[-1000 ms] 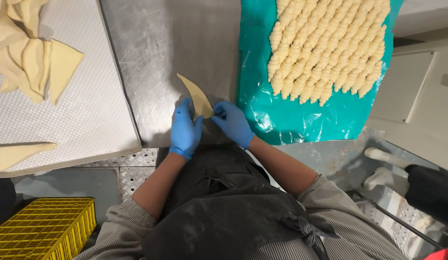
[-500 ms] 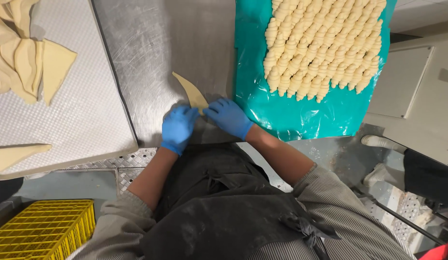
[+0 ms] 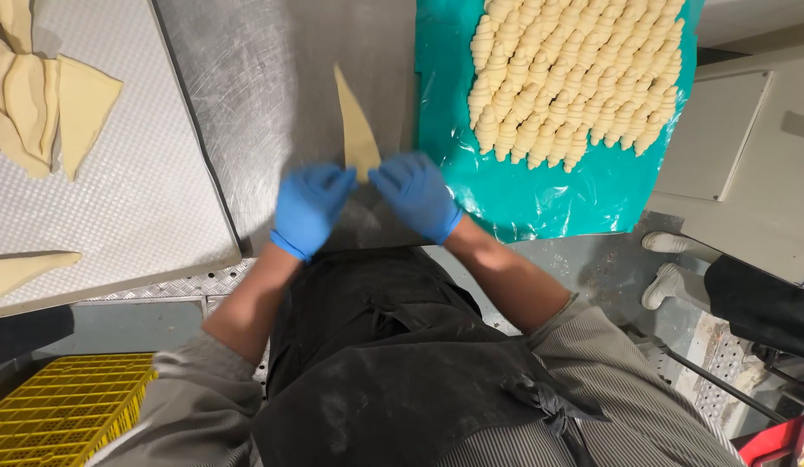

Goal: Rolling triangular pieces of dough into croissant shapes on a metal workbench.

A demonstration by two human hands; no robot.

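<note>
A long thin triangle of pale dough (image 3: 354,121) lies flat on the steel table (image 3: 255,95), its tip pointing away from me. Both my hands wear blue gloves. My left hand (image 3: 309,207) and my right hand (image 3: 415,195) rest side by side on the wide near end of the triangle, fingers pressed down on it. To the right, a teal plastic sheet (image 3: 540,195) carries several rows of rolled raw croissants (image 3: 575,78).
A white textured board (image 3: 134,190) at the left holds several cut dough triangles (image 3: 47,104). A yellow plastic crate (image 3: 65,402) stands on the floor at lower left. Another person's white shoes (image 3: 670,264) and dark trouser leg are at the right.
The dough triangle, first held up between both hands, now lies stretched out flat on the table. Both hands have come down onto its wide end.
</note>
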